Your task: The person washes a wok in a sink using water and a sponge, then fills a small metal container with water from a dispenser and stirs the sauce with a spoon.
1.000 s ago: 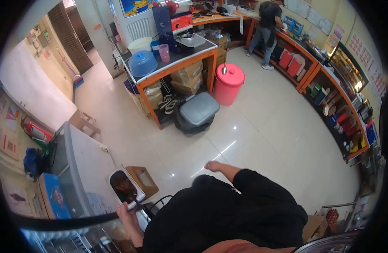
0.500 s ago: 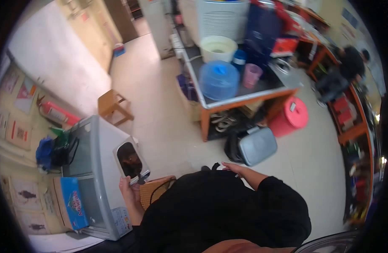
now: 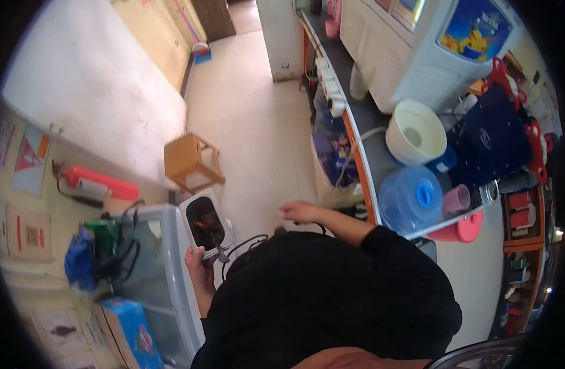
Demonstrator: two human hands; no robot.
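Note:
My left hand (image 3: 199, 264) grips the near end of a white rectangular container (image 3: 224, 216), its thumb on the rim. Dark reddish-brown contents, too unclear to name, show inside it. A grey utensil (image 3: 222, 255), perhaps a ladle or spoon, leans out over the near rim beside my thumb. My right hand (image 3: 300, 212) reaches out in front of my body over the floor, fingers loosely apart, with nothing visible in it. Black cables (image 3: 248, 241) loop between the container and my dark clothing.
At left stand a glass-topped freezer (image 3: 172, 270) and a red fire extinguisher (image 3: 98, 182). A wooden stool (image 3: 183, 157) is ahead on the floor. Along the right, a table (image 3: 370, 190) carries a white bucket (image 3: 418, 120), blue water jug (image 3: 402, 200) and pink cup (image 3: 456, 200).
My view has swung right and forward along the aisle, bringing the table closer. My right hand has moved forward and left from my side. My left hand still carries the container.

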